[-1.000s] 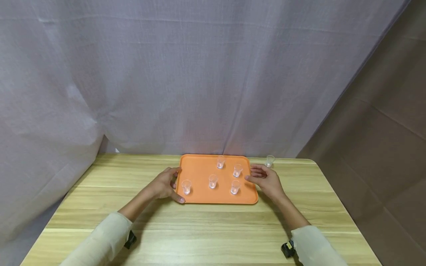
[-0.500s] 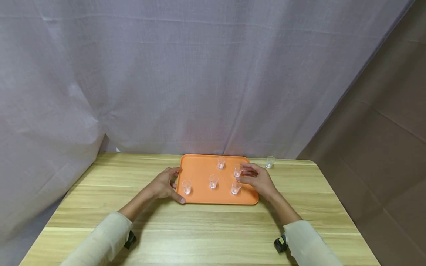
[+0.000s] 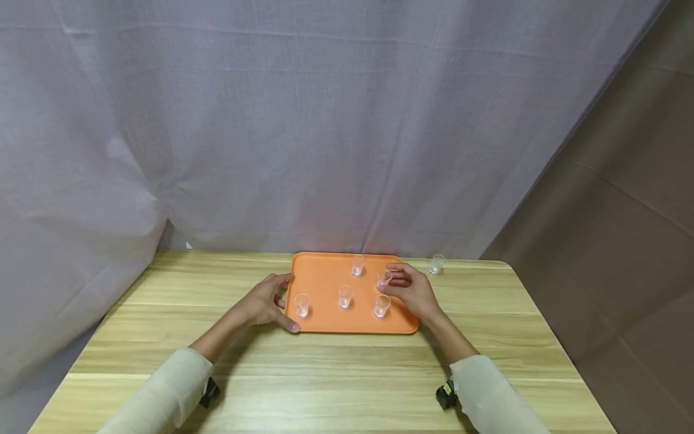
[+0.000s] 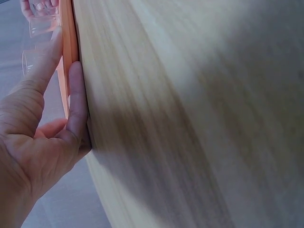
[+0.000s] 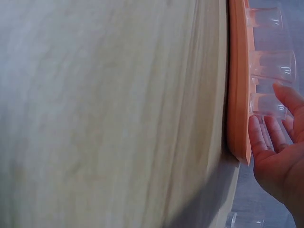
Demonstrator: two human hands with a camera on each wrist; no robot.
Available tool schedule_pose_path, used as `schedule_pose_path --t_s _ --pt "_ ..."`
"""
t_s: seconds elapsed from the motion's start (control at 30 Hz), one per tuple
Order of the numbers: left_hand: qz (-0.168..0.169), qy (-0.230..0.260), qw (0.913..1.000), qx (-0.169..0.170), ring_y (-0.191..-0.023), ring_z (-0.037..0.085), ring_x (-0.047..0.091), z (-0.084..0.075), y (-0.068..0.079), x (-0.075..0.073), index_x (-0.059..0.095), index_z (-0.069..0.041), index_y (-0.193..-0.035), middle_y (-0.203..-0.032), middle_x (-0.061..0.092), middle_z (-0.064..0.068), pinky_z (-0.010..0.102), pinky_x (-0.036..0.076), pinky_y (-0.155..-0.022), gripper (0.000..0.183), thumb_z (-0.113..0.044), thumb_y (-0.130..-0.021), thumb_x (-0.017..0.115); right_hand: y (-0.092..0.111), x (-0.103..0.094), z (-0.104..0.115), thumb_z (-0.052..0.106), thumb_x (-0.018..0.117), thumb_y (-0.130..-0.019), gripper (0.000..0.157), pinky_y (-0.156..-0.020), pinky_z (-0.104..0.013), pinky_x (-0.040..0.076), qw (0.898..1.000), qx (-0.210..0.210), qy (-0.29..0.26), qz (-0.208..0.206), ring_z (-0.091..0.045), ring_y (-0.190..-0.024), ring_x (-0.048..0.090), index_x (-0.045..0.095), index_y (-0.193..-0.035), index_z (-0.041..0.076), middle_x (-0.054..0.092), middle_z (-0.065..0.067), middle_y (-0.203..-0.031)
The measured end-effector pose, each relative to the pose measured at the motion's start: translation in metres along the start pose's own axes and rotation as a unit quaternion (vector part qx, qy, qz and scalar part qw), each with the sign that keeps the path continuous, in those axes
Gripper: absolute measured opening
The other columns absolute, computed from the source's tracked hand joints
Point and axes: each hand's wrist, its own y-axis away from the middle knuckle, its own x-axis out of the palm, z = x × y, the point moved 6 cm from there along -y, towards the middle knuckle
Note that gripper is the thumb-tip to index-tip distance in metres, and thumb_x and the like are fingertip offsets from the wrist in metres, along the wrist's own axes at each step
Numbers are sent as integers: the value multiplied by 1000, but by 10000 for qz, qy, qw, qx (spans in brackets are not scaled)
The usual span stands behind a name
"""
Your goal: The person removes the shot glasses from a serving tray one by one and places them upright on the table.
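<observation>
An orange tray [image 3: 320,271] lies on the wooden table near its far edge, bearing several small clear shot glasses, all upright. My left hand [image 3: 265,304] holds the tray's left end, thumb at the near corner and fingers along the side; the left wrist view has its thumb [image 4: 47,64] lying along the rim. Over the tray's right part, my right hand [image 3: 414,292] holds a shot glass [image 3: 384,278] between thumb and fingers. In the right wrist view that glass [image 5: 267,104] sits between the thumb above and the fingertips below, its base close to the tray.
Other shot glasses on the tray include a front right one [image 3: 382,306], a middle one [image 3: 345,296] and a rear one [image 3: 358,265]. Off the tray, another glass [image 3: 437,264] stands at the table's far right. A grey curtain [image 3: 325,150] hangs behind the table.
My right hand has moved left from the tray's right edge to the shot glass and closed round it; that glass has shifted slightly left. My left hand has stayed at the tray.
</observation>
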Motion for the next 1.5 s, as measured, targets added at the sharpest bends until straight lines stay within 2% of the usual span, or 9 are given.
schedule_pose_path --t_s 0.17,0.37,0.57,0.77,0.9,1.1,1.3,1.5 --pt "35 -30 10000 10 -110 24 67 -1 0 1 40 -5 -175 -151 54 18 35 59 -93 135 -14 -63 114 3 0 0 2 89 -95 48 -90 -14 60 9999 33 37 -113 -2 -99 74 72 -139 -6 78 -29 -129" --pt "50 -21 10000 15 -109 25 66 -2 0 2 40 -6 -175 -151 54 18 32 58 -89 134 -13 -63 114 11 -10 -2 1 89 -95 48 -93 -15 61 9995 67 -203 -210 0 -100 74 71 -139 -9 77 -30 -129" --pt "48 -70 10000 -21 -110 25 67 -2 1 1 39 -5 -175 -151 54 18 34 60 -93 135 -14 -63 114 23 -25 -6 -1 88 -95 50 -92 -19 64 9983 186 -463 -309 -1 -100 75 69 -139 -12 81 -20 -123" --pt "66 -35 10000 -23 -111 25 67 -2 2 0 38 -5 -175 -153 53 19 35 60 -93 136 -14 -63 114 37 -47 -8 5 88 -98 52 -91 -17 63 9983 195 -249 -491 0 -103 75 67 -143 -11 81 -17 -126" --pt "53 -97 9999 -15 -111 24 68 -2 2 0 38 -5 -176 -153 54 19 35 59 -95 136 -15 -63 114 42 -65 -7 8 89 -98 56 -92 -16 62 9972 249 -153 -691 2 -102 74 66 -145 -11 82 -3 -120" --pt "47 -55 10000 24 -112 25 66 -2 0 1 39 -6 -175 -153 54 18 37 59 -96 135 -15 -64 114 44 -94 -14 10 90 -98 55 -88 -13 61 9927 558 -105 -1060 5 -98 72 67 -145 -7 80 16 -108" --pt "35 27 10000 15 -111 26 65 -2 -1 2 39 -5 -175 -152 54 19 35 59 -93 135 -14 -63 114 40 -118 -26 9 90 -97 55 -86 -12 61 9866 856 -26 -1389 7 -96 72 68 -146 -5 79 20 -104" --pt "15 7 10000 -2 -110 25 67 -2 -2 3 39 -5 -175 -152 55 19 35 59 -95 135 -13 -63 114 34 -132 -35 7 88 -98 52 -84 -11 60 9799 1051 -116 -1691 9 -94 70 68 -145 -3 78 23 -100"
